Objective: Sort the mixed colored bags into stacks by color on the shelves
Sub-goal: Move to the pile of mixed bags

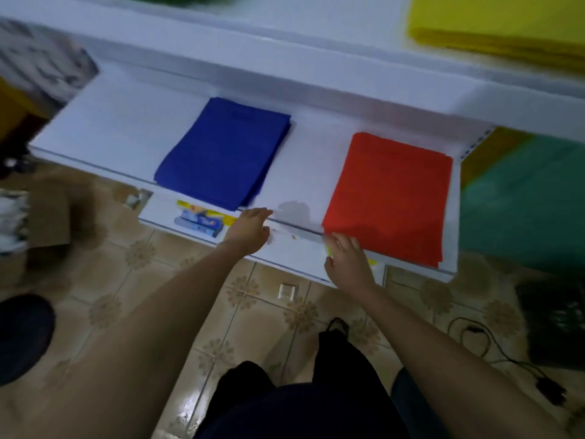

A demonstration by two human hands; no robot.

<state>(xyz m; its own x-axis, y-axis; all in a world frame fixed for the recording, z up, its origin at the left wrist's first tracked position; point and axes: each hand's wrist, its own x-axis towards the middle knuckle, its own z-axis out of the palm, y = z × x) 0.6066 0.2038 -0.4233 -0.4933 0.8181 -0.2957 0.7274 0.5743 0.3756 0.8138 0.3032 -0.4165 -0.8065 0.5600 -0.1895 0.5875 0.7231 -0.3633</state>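
Note:
A stack of blue bags (223,152) lies on the white middle shelf (114,128), left of centre. A stack of red bags (391,194) lies to its right, reaching the shelf's front edge. A stack of yellow bags (503,26) sits on the upper shelf at top right. My left hand (250,228) hovers open at the shelf's front edge, just right of the blue stack's near corner, holding nothing. My right hand (346,261) is at the near left corner of the red stack, fingers loosely bent against its edge; whether it pinches the bags is unclear.
A lower shelf (164,213) holds small blue and yellow boxes (202,221). Green and yellow material (519,198) lies right of the shelving. The tiled floor (142,280) has a cardboard box (47,223) at left and a black cable with a dark crate (554,324) at right.

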